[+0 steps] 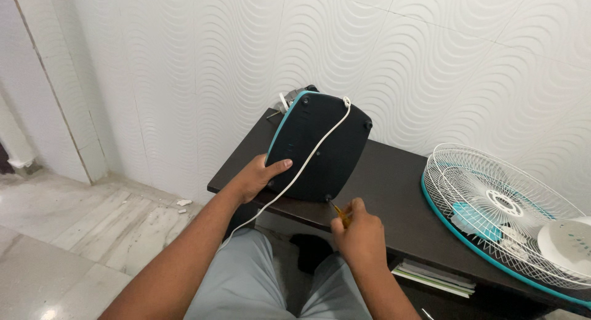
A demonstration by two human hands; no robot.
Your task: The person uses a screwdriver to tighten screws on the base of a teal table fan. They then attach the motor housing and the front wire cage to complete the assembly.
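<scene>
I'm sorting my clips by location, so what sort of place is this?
Probably a room in a home: a dark table against a white wavy-tiled wall, a marble-like floor, and a fan guard.

— Left hand [257, 177]?
— Gripping dark fan base [319, 146], tilted up on tabletop [394, 184].
— Right hand [360, 237]?
— Holding yellow screwdriver [340, 213], tip at base's 6 o'clock edge. Fan grille [492, 203] lying at 3 o'clock.

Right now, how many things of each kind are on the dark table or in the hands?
Fan base, dark with teal edge, held by left hand: 1
White cord: 1
Screwdriver in right hand: 1
Fan grille on the dark table: 1
Total: 4
</scene>
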